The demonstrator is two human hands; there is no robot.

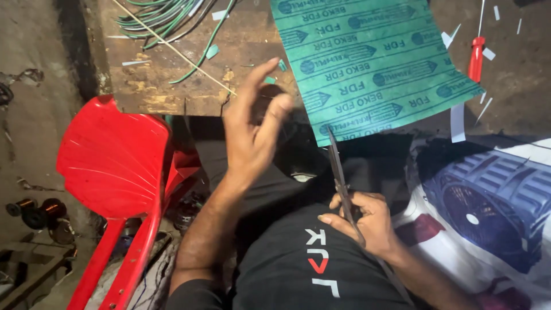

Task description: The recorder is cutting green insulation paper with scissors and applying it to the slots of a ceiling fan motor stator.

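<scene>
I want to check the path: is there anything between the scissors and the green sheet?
Nothing visible. The right hand holds the scissors, and their tip already meets the green sheet at its lower edge. The left hand is off to the side.

Count, placed against the worn wooden table (172, 86):
- green printed paper sheet (367, 63), overhanging its near edge: 1
- pair of dark metal scissors (343, 183), below that sheet: 1
- red-handled screwdriver (476, 57), right of it: 1
- red plastic chair (115, 166), below-left: 1
- bundle of green wires (166, 14), on top: 1
- hands: 2, left (252, 132), right (364, 221)
</scene>
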